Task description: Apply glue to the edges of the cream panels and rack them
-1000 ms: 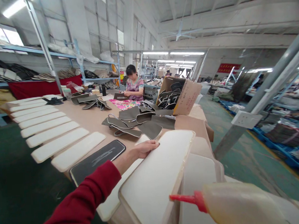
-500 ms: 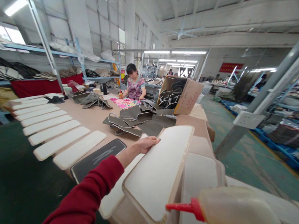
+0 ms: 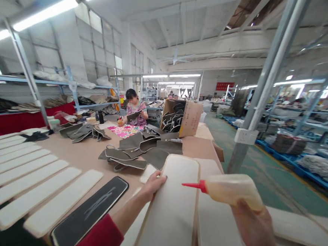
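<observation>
My left hand (image 3: 154, 183), in a red sleeve, pinches the left edge of a long white panel (image 3: 177, 204) with rounded corners, tilted over other white panels. At the lower right, my right hand (image 3: 253, 221) is wrapped round a clear squeeze bottle (image 3: 233, 189) of yellowish liquid. The bottle lies sideways, its red nozzle (image 3: 193, 185) pointing left above the panel's right part. To the left, a black panel (image 3: 91, 214) with grey streaks lies on the table.
White panels (image 3: 65, 197) line the table's left side. Grey pieces (image 3: 137, 149) are piled beyond my left hand, near a tipped cardboard box (image 3: 190, 117). A person (image 3: 136, 108) across the table holds a dark piece. A metal post (image 3: 262, 90) stands right.
The bottle has moved up and is more level; my right hand has come into view. My view has turned right. The person opposite has raised a dark piece.
</observation>
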Motion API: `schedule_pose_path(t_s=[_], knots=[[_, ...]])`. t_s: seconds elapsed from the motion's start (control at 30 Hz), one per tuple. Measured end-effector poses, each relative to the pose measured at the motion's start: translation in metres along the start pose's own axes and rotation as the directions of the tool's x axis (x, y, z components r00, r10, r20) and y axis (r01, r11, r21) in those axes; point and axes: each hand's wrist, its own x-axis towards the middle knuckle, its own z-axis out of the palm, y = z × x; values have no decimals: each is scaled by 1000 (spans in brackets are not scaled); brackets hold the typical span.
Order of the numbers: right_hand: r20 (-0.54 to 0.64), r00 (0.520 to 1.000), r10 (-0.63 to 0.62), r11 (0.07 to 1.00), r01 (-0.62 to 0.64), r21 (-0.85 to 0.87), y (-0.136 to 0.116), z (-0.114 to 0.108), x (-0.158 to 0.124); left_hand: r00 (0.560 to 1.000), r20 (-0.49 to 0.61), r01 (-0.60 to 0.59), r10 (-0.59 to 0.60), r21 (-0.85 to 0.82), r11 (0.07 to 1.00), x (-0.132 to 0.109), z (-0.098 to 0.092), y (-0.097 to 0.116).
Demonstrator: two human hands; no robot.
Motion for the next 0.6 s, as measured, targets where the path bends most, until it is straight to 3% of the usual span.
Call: schedule_pose_path(t_s=[0.07,0.2,0.4,0.6], knots=[[-9,1000,25,994,-23,110,-1,-1,12,999,36,-14,16,-39,999,-7,7,2],[14,999,42,990,-44,133,2,-10,24,989,140,-36,54,-127,991,-15,13,13],[8,999,43,975,-44,218,11,-26,33,983,182,15,27,-223,975,-15,17,21],[41,997,58,992,-63,113,23,-43,12,971,239,27,25,-211,977,-14,23,21]])
